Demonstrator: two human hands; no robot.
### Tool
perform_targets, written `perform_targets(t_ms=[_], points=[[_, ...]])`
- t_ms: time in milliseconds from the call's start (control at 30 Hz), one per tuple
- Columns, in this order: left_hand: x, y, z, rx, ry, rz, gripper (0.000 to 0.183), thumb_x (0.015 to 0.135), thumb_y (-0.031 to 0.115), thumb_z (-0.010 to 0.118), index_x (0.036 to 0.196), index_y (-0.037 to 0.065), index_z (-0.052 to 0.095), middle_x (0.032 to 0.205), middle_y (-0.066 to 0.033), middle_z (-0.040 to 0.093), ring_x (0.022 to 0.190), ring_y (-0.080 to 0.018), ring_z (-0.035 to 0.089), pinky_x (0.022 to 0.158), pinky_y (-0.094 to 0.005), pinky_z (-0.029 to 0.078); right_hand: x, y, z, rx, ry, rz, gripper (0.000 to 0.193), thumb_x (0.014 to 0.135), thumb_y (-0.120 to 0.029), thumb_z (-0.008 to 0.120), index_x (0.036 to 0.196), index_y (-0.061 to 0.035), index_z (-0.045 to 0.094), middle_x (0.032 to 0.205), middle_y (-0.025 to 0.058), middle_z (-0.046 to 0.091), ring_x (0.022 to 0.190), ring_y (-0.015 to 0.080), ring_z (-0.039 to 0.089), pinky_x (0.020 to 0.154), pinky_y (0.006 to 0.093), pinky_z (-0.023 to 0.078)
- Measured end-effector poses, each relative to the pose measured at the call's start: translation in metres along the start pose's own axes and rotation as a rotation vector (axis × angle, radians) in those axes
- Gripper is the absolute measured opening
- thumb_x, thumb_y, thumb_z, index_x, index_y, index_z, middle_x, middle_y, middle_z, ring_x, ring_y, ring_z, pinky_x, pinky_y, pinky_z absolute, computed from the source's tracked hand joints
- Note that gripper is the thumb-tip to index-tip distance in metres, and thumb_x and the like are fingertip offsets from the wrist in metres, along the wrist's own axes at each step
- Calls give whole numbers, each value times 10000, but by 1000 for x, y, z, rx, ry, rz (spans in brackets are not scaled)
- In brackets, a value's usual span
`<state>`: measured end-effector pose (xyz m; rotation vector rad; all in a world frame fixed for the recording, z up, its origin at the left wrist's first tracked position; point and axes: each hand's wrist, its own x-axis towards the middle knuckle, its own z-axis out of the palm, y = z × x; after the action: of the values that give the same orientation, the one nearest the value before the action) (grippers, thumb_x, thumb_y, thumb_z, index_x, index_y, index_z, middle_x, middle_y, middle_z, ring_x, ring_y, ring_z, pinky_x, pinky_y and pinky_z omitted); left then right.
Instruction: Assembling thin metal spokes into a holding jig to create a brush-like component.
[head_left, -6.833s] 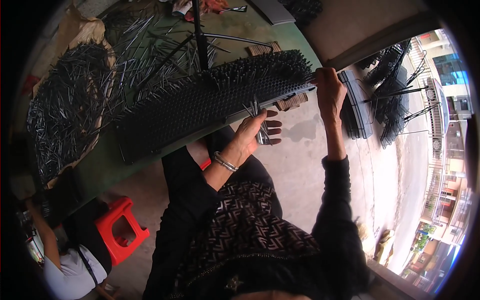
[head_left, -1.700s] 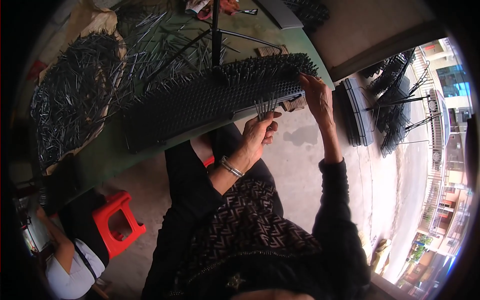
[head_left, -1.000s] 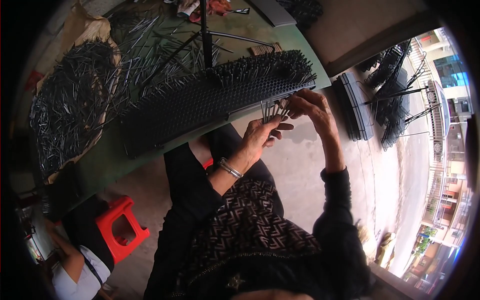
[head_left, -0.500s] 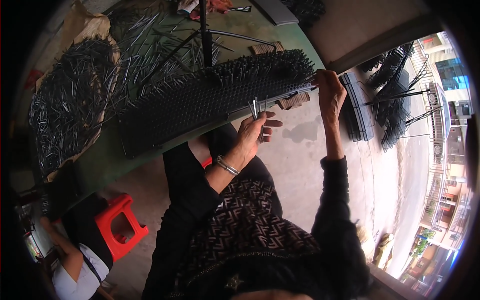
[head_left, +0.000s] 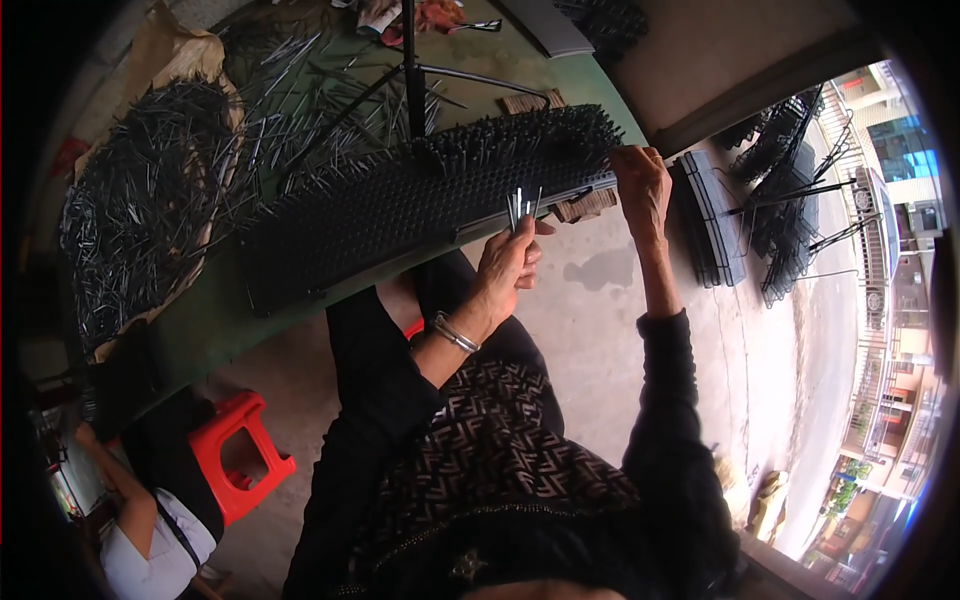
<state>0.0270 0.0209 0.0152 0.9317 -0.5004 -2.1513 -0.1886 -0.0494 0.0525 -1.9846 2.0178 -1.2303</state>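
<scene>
A long black perforated panel (head_left: pixel 370 222) lies at a slant along the table's near edge. Rows of dark upright pins (head_left: pixel 560 130) stand in its far part, thickest at the right end. Below the panel's front edge, my left hand (head_left: pixel 500 270) is closed around several thin metal pins (head_left: pixel 520 207), whose tips point up. My right hand (head_left: pixel 643 188) is at the panel's right end with its fingers pinched together. Whatever lies between those fingertips is too small and hidden to make out.
Loose dark pins fill brown paper (head_left: pixel 150 190) on the left and scatter over the green table (head_left: pixel 215 335). A black stand (head_left: pixel 413 90) rises behind the panel. Corrugated cardboard (head_left: pixel 585 205) sits under it. Wire racks (head_left: pixel 710 220) stand at right; a red stool (head_left: pixel 240 450) and another person (head_left: pixel 160 540) are lower left.
My right hand has moved slightly left and down against the panel's end. The left hand's fingers, spread before, have curled in, and the pins in it stand a little higher.
</scene>
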Motion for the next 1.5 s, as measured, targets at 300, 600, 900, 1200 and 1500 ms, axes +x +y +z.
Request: perform_targets(t_ms=[300, 600, 900, 1200, 1500], points=[[-3, 0, 2, -5, -74, 20, 417, 982, 463, 533, 1112, 79, 629, 637, 51, 485, 464, -18, 313, 442, -190, 221, -9, -1, 15, -59, -11, 68, 116, 870, -175, 665, 948, -102, 710, 826, 88, 600, 760, 242, 615, 682, 341, 477], [-9, 5, 9, 75, -85, 35, 453, 973, 494, 531, 1063, 61, 630, 622, 56, 447, 447, -25, 285, 424, -200, 207, -33, -31, 7, 79, 35, 9, 252, 909, -174, 639, 1114, -27, 646, 913, 134, 618, 715, 259, 621, 650, 374, 494], [-13, 4, 9, 164, -144, 24, 374, 980, 430, 549, 922, 76, 654, 561, 64, 405, 417, -27, 257, 403, -206, 164, -43, -66, -19, 603, -677, 193, 235, 968, -192, 590, 1037, 26, 644, 791, 45, 630, 720, 110, 577, 629, 286, 478], [0, 5, 5, 226, -35, 110, 478, 998, 507, 461, 914, 64, 621, 578, 41, 471, 429, -33, 288, 407, -219, 203, -20, -67, -24, 648, -803, 267, 125, 930, -69, 559, 914, 41, 617, 795, 83, 671, 726, 139, 658, 644, 277, 512], [7, -6, -10, -56, 171, 2, 377, 991, 440, 528, 999, 64, 558, 707, -2, 537, 544, -65, 419, 486, -228, 331, -3, -45, -2, 159, 33, 4, 104, 933, -78, 592, 985, 1, 637, 797, 78, 691, 715, 110, 670, 674, 238, 512]])
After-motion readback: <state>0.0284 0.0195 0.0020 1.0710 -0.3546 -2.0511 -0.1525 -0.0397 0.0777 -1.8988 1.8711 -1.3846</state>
